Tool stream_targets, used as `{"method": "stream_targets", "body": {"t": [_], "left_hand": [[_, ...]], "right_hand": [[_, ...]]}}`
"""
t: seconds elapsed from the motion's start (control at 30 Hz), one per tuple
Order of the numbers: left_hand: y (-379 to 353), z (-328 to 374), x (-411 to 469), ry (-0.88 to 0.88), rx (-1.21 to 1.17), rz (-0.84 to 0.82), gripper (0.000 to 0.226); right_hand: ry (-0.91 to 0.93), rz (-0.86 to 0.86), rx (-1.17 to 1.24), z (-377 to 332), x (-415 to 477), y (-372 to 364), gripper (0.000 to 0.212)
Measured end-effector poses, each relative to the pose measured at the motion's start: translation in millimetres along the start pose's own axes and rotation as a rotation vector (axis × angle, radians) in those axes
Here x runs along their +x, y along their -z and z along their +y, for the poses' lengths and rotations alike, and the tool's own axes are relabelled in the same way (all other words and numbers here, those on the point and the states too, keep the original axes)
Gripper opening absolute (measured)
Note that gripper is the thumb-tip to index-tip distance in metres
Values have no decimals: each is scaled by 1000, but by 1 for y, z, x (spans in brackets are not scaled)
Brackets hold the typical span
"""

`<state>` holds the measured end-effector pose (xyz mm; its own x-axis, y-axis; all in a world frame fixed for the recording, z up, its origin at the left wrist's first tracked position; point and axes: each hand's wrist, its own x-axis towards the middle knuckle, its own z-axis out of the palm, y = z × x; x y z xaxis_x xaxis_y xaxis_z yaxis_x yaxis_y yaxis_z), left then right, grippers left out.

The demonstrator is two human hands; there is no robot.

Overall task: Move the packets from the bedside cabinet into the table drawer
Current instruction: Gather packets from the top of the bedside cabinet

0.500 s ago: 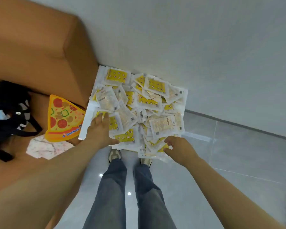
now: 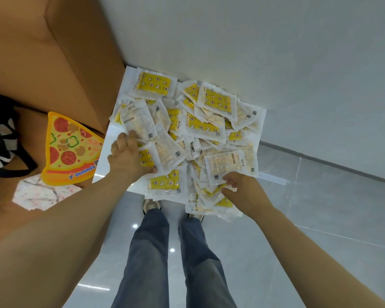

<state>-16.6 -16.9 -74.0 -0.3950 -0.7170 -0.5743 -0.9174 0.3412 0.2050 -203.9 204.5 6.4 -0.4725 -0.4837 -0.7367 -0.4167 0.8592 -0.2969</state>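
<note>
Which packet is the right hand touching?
The right hand touches the pale, text-side-up packet at the pile's near right edge. Its barcode corner meets the fingers; yellow-faced packets lie around it.

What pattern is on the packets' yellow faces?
Small moons and flowers on yellow, on the packets; head view.

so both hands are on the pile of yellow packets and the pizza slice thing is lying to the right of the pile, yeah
Not quite. The head view shows the pizza slice to the left of the packet pile, beside the left hand. The rest holds: both hands, including the right hand, are on the pile.
</note>
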Motion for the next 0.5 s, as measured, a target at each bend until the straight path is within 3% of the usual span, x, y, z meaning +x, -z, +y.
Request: {"method": "stream_targets", "body": {"t": [0.2,0.5], "left_hand": [[-1,-1,-7,18,-79,54,107],[-14,-4,-16,78,-80,81,100]], "right_hand": [[-61,286,95,11,16,9,42],[-244,177,247,26,65,12,110]]}}
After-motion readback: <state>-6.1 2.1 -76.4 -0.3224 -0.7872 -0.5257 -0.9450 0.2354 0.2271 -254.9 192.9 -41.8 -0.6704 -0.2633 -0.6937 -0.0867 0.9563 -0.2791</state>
